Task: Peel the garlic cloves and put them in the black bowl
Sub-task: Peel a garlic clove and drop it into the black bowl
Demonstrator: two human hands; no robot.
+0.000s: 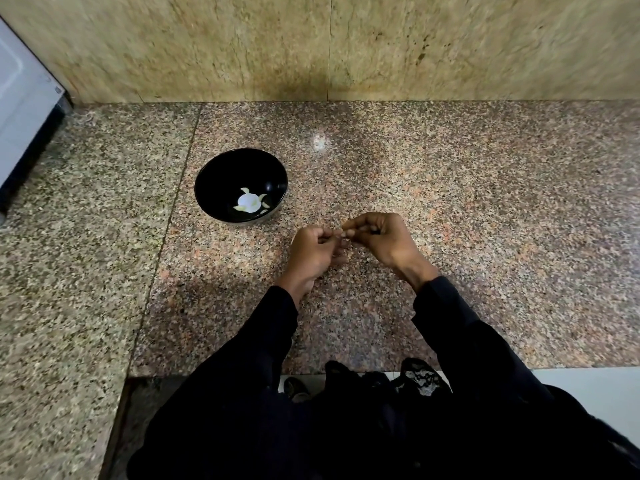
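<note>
The speckled granite surface [450, 202] runs from the stone wall [311, 46] at the top of the frame to its near edge at the bottom, with broad open stone right of centre and a white appliance [20, 109] crowding the upper left corner. The black bowl [221, 174] sits left of centre, upright and well apart from the wall, with several pale peeled cloves [247, 202] lying in its bottom (too blurred to tell which way they point). Just right of and below it, near the middle, the left hand [311, 254] and right hand [384, 240] meet fingertip to fingertip above the stone, both curled and pinching a small garlic clove [341, 233], mostly hidden, its long axis not readable.
</note>
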